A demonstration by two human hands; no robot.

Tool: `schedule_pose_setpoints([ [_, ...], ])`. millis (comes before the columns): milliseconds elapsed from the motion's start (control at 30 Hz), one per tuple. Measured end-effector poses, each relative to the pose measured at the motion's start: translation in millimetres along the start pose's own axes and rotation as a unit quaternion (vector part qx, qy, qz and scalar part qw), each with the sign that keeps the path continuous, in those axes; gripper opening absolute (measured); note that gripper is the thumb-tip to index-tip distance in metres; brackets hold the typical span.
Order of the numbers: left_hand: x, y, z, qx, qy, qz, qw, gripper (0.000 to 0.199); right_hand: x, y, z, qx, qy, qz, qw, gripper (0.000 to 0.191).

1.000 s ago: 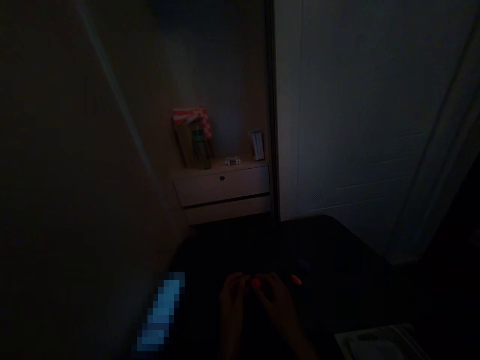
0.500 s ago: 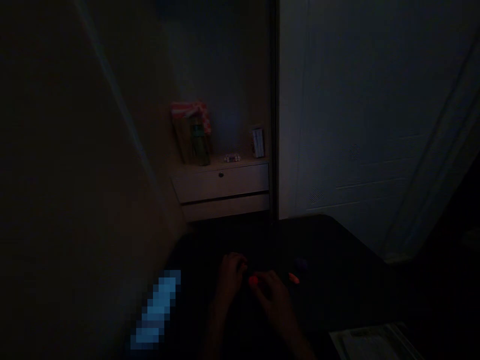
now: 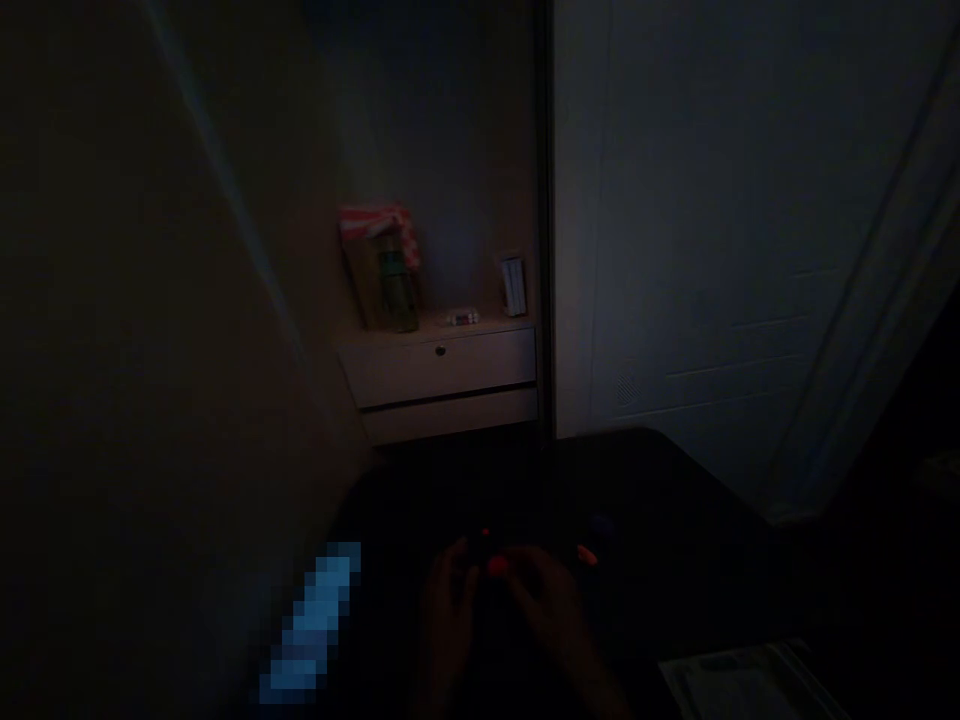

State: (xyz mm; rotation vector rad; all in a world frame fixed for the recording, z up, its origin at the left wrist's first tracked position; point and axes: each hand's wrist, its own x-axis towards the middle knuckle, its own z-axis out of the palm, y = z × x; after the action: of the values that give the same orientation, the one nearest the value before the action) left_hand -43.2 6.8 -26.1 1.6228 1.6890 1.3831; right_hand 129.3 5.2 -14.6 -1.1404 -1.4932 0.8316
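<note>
The scene is very dark. My right hand (image 3: 546,590) pinches a small glowing red piece (image 3: 497,566) at its fingertips; its kind is unclear. Just left of it, my left hand (image 3: 451,585) has its fingers curled, and what lies between them is lost in the dark. A tiny red spot (image 3: 485,532) shows beyond the gap between both hands. Right of my right hand, an orange-red piece (image 3: 587,555) lies on the black table (image 3: 675,570). A dark bluish lump (image 3: 601,525) sits just behind it.
A pixelated bright blue patch (image 3: 311,625) is at the left. Papers or a booklet (image 3: 739,685) lie at the front right. Behind the table are drawers (image 3: 450,370), with a green bottle (image 3: 397,290), a red-and-white box (image 3: 371,222) and books (image 3: 514,287) above.
My left hand has drawn back slightly towards me, and a tiny red spot now shows beyond it. My right hand has shifted a little left with the red piece.
</note>
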Motion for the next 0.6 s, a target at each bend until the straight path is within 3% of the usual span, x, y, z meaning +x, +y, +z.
schedule_pose_setpoints([
  [267,-22.1,12.3,-8.4,-0.012,-0.08,0.002,0.997,0.041,-2.1,-13.3,-2.9,0.011,-0.069,0.004,0.998,0.02],
  [600,-22.5,2.8,-9.8,-0.026,-0.027,-0.02,0.999,0.043,-4.1,-11.0,-0.3,0.015,-0.106,-0.04,0.993,0.022],
])
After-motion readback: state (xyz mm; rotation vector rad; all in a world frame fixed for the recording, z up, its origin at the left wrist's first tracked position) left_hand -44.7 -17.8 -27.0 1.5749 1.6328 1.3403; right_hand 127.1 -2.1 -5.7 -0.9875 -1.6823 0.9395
